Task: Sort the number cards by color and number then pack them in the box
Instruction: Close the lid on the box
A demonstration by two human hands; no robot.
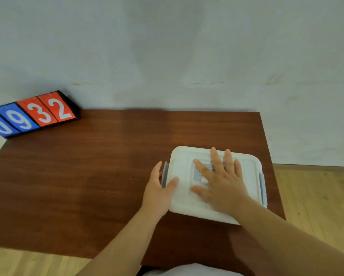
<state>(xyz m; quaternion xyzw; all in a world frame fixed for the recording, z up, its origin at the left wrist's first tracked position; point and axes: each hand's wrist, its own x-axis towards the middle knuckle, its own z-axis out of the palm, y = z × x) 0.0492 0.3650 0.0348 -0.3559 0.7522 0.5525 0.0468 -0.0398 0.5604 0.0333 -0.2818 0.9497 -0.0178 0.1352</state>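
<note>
A white plastic box with its lid on and grey side latches sits on the right half of the brown table. My right hand lies flat on the lid with fingers spread, covering the grey handle in the middle. At the box's left side my left hand touches the grey latch, thumb resting on the lid's edge, fingers straight. No loose number cards are visible; the box's inside is hidden.
A flip scoreboard stands at the table's far left corner, showing blue 0 and 9 and red 3 and 2. A pale wall rises behind the table. Wooden floor shows to the right and left.
</note>
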